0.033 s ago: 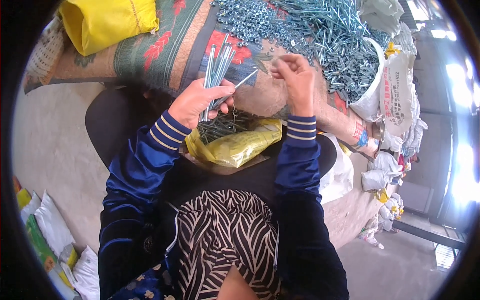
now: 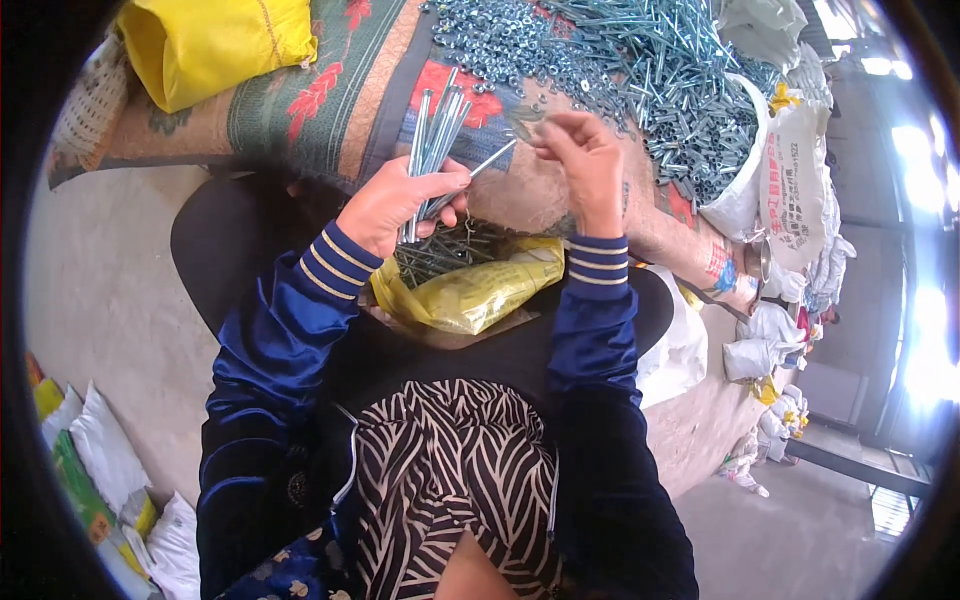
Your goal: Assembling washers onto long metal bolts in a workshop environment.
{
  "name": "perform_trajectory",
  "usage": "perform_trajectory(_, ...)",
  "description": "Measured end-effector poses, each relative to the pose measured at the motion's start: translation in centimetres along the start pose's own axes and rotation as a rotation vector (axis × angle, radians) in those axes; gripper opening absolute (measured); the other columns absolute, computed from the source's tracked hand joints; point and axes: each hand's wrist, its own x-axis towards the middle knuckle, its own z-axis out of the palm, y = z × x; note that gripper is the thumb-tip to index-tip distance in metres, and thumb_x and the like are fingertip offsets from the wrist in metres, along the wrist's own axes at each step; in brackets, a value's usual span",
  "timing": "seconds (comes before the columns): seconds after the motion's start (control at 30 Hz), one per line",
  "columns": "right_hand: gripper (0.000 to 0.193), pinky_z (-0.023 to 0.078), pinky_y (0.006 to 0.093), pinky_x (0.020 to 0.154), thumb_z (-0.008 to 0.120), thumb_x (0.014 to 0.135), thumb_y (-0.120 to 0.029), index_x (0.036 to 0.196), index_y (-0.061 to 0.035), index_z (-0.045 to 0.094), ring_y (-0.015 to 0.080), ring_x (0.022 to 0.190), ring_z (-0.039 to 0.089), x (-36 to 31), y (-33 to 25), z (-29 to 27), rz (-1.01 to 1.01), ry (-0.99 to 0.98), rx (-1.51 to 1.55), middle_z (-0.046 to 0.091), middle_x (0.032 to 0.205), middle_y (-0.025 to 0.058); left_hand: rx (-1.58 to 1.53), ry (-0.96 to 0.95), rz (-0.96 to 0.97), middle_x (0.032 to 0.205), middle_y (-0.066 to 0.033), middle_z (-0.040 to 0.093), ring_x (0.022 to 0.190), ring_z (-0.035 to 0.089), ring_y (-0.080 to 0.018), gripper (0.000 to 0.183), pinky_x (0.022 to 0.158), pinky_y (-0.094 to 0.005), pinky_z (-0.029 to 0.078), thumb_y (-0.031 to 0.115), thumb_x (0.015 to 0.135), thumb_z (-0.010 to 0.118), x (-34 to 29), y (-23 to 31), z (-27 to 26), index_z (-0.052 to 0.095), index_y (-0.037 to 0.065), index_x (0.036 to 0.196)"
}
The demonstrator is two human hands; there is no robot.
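My left hand [image 2: 400, 205] is closed around a bundle of long silver metal bolts [image 2: 432, 130], which stand nearly upright in the grip. From between its thumb and fingers one single bolt [image 2: 494, 158] sticks out to the right. Just past that bolt's tip is my right hand [image 2: 590, 165], thumb and fingers pinched together. Whatever they pinch, if anything, is too small to make out. Below the hands, in my lap, a yellow plastic bag [image 2: 490, 295] lies open with many dark bolts [image 2: 445, 250] inside.
Patterned cloth [image 2: 340, 100] covers the work surface ahead. Small nuts [image 2: 500, 45] are spread over it, beside heaped long bolts [image 2: 650, 40] and short metal sleeves [image 2: 700, 140]. A yellow bag [image 2: 215, 50] sits far left; white sacks [image 2: 795, 190] stand at right.
My right hand has shifted slightly left, closer to the tip of the single bolt. The left hand and its bundle stay where they were.
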Motion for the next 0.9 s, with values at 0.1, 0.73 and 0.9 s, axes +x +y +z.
perform_trajectory(0.1,0.016,0.055,0.0234,0.067,0.065,0.084,-0.003,0.099,0.0038,0.063,0.0156,0.076,0.066,-1.9,-0.8,1.2,0.068,-0.101,0.192,0.066,0.089,0.0106,0.023,-0.029,-0.006,0.074,-0.0018,0.061,0.059,0.058,-0.0066,0.017,0.042,-0.0175,0.035,0.021,0.085,0.066,0.1,0.0,0.0,0.061,0.006,0.092)
perform_trajectory(0.73,0.012,0.046,0.0421,0.065,0.069,0.074,-0.016,0.074,-0.0045,0.066,0.0346,0.073,0.059,3.9,0.6,7.5,-0.535,0.077,-0.970,0.060,0.075,0.0149,-0.105,0.144,0.154,0.079,-0.0038,0.060,0.062,0.057,-0.0088,0.020,0.043,-0.0180,0.037,0.020,0.085,0.066,-0.1,0.5,-0.7,0.057,0.007,0.097)
perform_trajectory(0.9,0.013,0.048,0.0398,0.064,0.069,0.074,-0.016,0.077,-0.0034,0.066,0.0318,0.069,0.060,4.9,0.6,5.7,-0.431,-0.038,-0.778,0.060,0.076,0.0143,-0.107,0.117,0.144,0.079,-0.0042,0.060,0.062,0.057,-0.0086,0.021,0.042,-0.0177,0.037,0.020,0.084,0.067,-0.3,0.7,-0.8,0.057,0.006,0.097)
